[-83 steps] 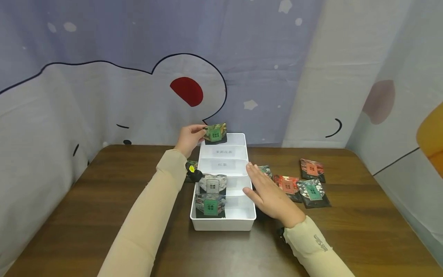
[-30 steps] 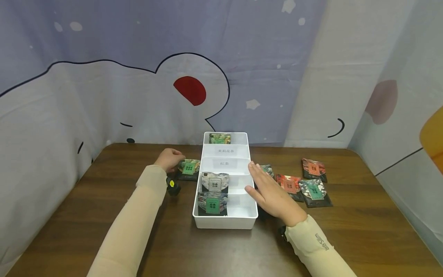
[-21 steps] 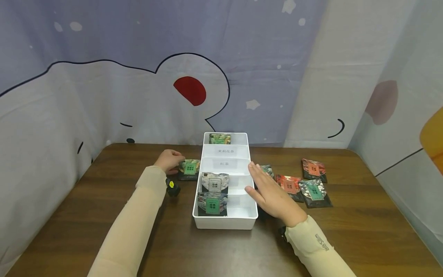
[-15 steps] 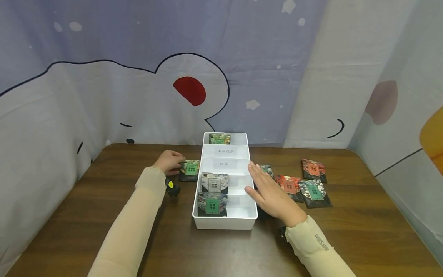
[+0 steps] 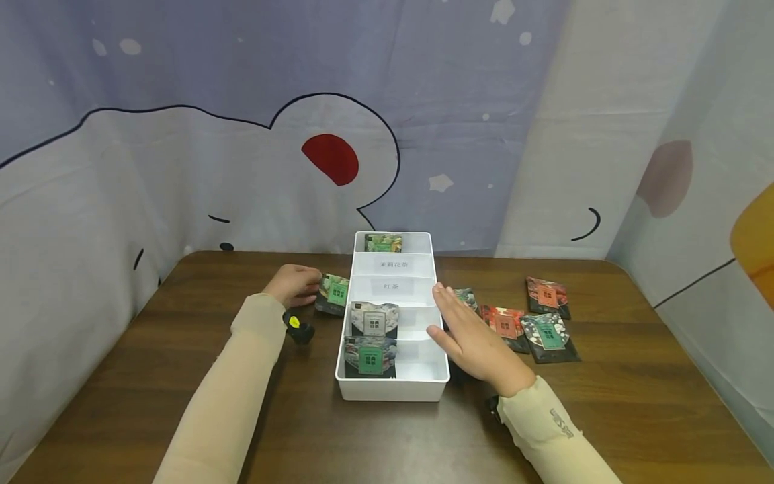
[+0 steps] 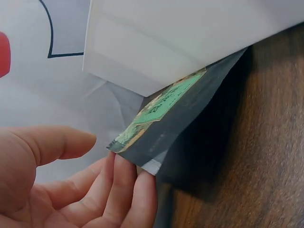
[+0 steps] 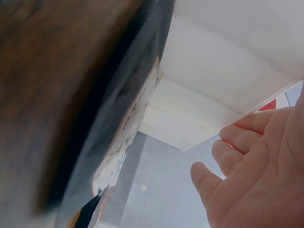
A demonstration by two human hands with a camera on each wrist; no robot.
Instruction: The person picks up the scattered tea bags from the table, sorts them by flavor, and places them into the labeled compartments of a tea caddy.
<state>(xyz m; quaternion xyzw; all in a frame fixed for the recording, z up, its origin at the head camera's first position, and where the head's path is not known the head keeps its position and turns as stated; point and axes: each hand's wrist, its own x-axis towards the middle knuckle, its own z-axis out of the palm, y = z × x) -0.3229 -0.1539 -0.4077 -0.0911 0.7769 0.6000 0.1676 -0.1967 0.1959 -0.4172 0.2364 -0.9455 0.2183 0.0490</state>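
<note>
My left hand (image 5: pixel 294 285) is at the left edge of a green-labelled tea sachet (image 5: pixel 334 293) lying beside a white compartment tray (image 5: pixel 393 392). In the left wrist view the fingertips (image 6: pixel 124 166) are under the raised near edge of the sachet, and the thumb (image 6: pixel 66 142) stands apart above it. The sachet slants toward the tray wall. My right hand (image 5: pixel 474 343), fingers straight, rests along the tray's right side, fingertips right at the wall in the right wrist view. Another green sachet (image 5: pixel 383 243) sits in the back compartment.
A grey-labelled sachet (image 5: pixel 373 320) and a green-labelled one (image 5: pixel 370 359) stand in the two front compartments. Right of the tray lie two red sachets (image 5: pixel 504 327), a white-and-green one (image 5: pixel 549 336) and one partly hidden (image 5: pixel 465 296) behind my right hand. A patterned curtain (image 5: pixel 447 121) hangs behind the table.
The left hand has put one green sachet into the back compartment and moved down to another left of the tray. That sachet now tilts, its left edge raised. The right hand stays put.
</note>
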